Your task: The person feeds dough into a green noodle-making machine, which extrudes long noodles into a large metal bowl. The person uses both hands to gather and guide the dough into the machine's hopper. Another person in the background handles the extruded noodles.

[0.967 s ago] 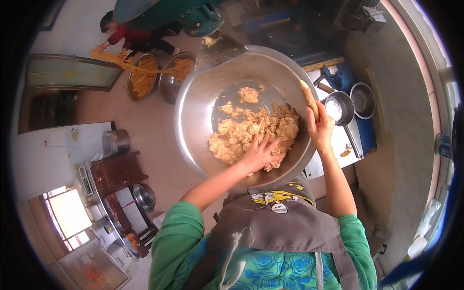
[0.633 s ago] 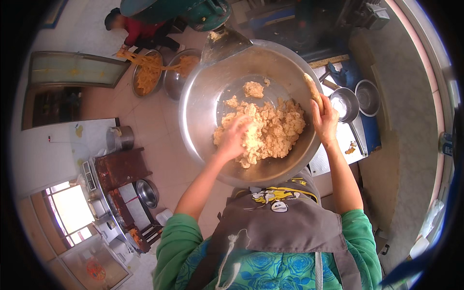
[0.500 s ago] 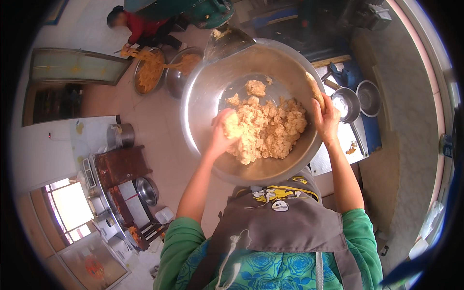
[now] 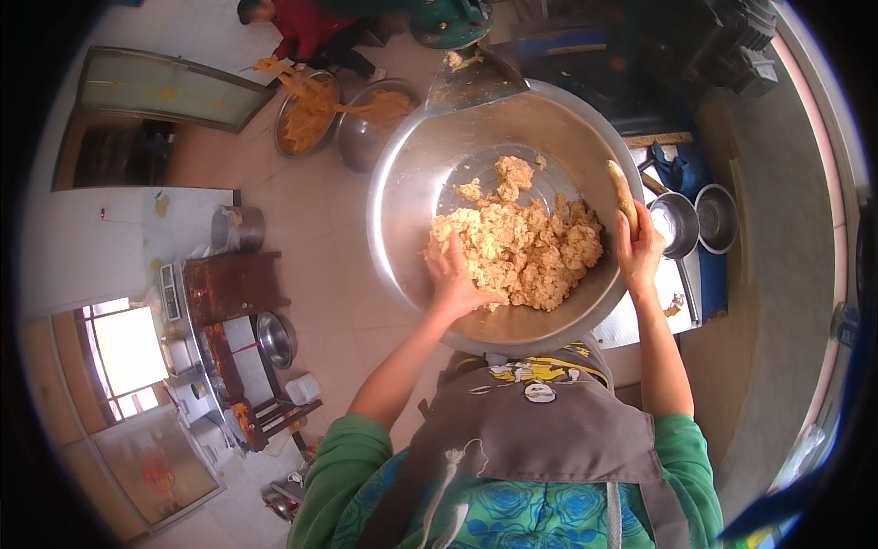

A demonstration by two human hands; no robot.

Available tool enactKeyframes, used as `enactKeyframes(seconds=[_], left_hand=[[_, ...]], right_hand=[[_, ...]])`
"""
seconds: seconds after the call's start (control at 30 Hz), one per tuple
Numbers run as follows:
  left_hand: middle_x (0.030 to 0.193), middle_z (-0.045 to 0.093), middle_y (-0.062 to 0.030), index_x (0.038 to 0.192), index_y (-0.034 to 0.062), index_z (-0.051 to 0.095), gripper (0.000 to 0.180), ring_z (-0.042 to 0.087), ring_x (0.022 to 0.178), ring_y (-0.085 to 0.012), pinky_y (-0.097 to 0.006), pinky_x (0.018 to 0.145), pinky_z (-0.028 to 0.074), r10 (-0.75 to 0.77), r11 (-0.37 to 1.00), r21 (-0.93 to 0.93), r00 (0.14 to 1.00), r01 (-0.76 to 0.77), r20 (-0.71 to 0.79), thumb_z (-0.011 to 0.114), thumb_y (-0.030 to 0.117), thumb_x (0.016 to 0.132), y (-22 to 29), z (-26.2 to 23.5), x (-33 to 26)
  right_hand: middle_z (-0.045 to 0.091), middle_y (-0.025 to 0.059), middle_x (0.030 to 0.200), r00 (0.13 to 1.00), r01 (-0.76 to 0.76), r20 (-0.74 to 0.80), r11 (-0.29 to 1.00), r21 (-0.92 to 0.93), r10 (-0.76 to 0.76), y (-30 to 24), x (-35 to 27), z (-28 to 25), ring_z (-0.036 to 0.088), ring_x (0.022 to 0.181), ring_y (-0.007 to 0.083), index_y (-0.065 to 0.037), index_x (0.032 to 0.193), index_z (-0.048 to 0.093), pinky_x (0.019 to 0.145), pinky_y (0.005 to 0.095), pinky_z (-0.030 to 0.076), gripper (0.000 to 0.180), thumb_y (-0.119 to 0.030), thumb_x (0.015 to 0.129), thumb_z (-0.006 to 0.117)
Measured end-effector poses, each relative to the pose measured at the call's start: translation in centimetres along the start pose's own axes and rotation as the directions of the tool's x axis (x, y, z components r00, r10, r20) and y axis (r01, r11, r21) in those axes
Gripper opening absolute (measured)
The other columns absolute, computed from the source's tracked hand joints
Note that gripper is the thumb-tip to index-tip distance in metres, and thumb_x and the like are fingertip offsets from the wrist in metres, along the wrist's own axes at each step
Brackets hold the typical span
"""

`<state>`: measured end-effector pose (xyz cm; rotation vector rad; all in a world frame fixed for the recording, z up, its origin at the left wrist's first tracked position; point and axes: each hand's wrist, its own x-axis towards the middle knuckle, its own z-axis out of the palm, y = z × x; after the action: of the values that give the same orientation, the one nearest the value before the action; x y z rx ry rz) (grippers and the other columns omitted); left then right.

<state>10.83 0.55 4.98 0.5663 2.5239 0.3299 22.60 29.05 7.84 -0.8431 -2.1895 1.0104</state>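
Note:
A large steel basin holds a heap of crumbly, pale tan dough, with smaller lumps on its far side. My left hand is inside the basin at the heap's near left edge. Its fingers are spread, the fingertips touching the dough and the thumb pointing right. At the basin's right rim, my right hand is closed round a short tan stick that looks smeared with dough. The stick's lower end is hidden by the fingers. A dark metal chute overhangs the basin's far rim.
Two steel pans stand on a surface to the right. Far left, a person in red bends by two bowls, one holding orange strips. A green machine stands beyond the basin. Left is a brown wooden table.
My left hand has let go of a clump of dough and now lies lower against the heap with spread fingers. My right hand keeps its hold on the stick. The whole view has shifted slightly.

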Motion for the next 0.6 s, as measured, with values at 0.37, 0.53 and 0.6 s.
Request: enactKeyframes(seconds=[0.37,0.53,0.6], left_hand=[[0.127,0.036,-0.0224,0.145,0.0176,0.022,0.114,0.036,0.121,-0.0479,-0.053,0.094,0.043,-0.057,0.984,0.166,0.995,0.07,-0.081,0.088,0.033,0.053,0.2,1.0,1.7],[0.125,0.039,-0.0157,0.137,0.0219,0.037,0.093,0.04,0.122,-0.0392,-0.046,0.088,0.05,-0.096,0.987,0.107,0.974,0.12,-0.203,0.085,0.019,0.058,0.5,0.7,2.2],[0.125,0.041,-0.0143,0.133,0.0215,0.042,0.087,0.043,0.12,-0.0363,-0.044,0.088,0.05,-0.1,0.988,0.09,0.969,0.123,-0.227,0.085,0.016,0.058,0.2,0.8,2.3]], right_hand=[[0.064,0.0203,0.078,0.992,-0.032,0.124,0.999,0.021,0.029,-0.7,0.3,-0.9,0.066,0.064,0.028,-0.002,0.11,0.059,0.06,0.0327,0.051,0.025,-0.011,0.087,0.065],[0.065,0.0198,0.077,0.995,-0.022,0.094,0.999,0.03,0.019,0.0,0.2,-0.6,0.066,0.064,0.0308,-0.002,0.109,0.059,0.06,0.0341,0.051,0.026,-0.013,0.086,0.065],[0.065,0.0196,0.077,0.995,-0.031,0.094,0.998,0.048,0.026,0.1,0.1,-0.6,0.066,0.064,0.0309,-0.003,0.109,0.059,0.06,0.0344,0.051,0.026,-0.014,0.086,0.065]])
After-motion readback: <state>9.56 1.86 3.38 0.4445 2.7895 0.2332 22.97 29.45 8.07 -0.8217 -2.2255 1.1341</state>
